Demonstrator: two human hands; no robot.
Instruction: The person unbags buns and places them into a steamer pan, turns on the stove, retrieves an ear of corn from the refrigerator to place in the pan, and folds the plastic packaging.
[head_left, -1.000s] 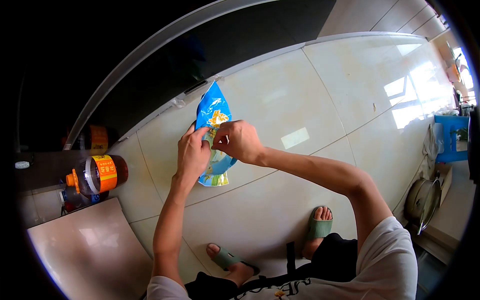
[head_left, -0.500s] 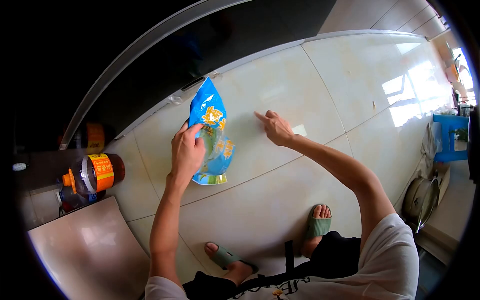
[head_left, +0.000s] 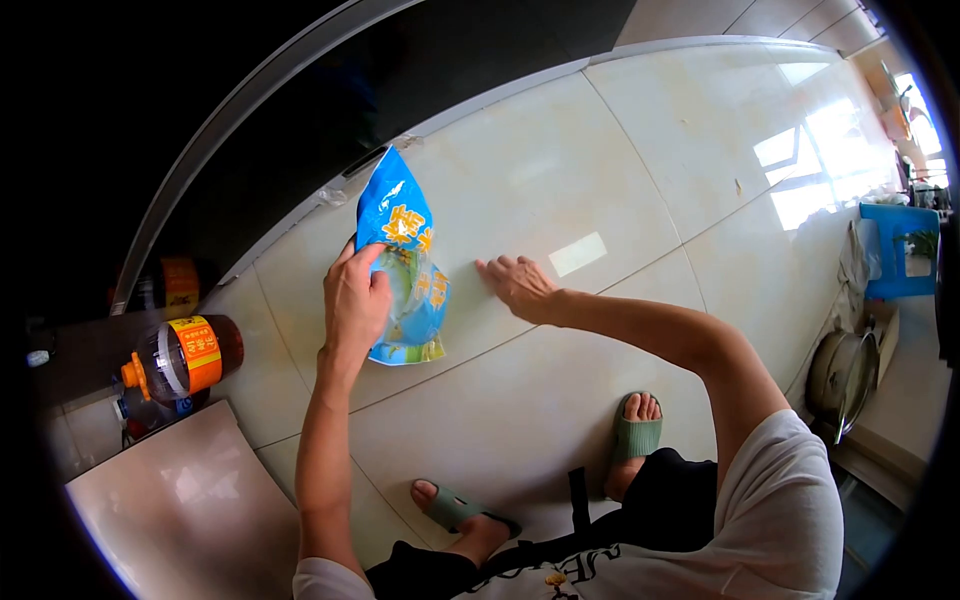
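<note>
A blue plastic food bag [head_left: 432, 310] with yellow lettering and a clear window hangs over the floor. My left hand [head_left: 355, 300] grips it by its left side, thumb and fingers pinching the film. The bag's upper corner points toward the dark cabinet, and its middle looks slack and creased. To the right of the bag, a short gap away, is my right hand [head_left: 525, 288]. Its index finger reaches toward the bag while the other fingers bend loosely, with nothing visible in them.
A large bottle [head_left: 195, 357] with an orange cap and label lies left, beside an open cabinet door [head_left: 185, 500]. The dark cabinet front [head_left: 300, 130] runs along the top. At right are a blue stool [head_left: 885, 250] and a metal pan [head_left: 840, 380] on the tiled floor [head_left: 560, 150].
My left hand and the bag have shifted slightly left. My right hand has moved left and a little down, its fingers less tightly curled. The camera view has shifted slightly.
</note>
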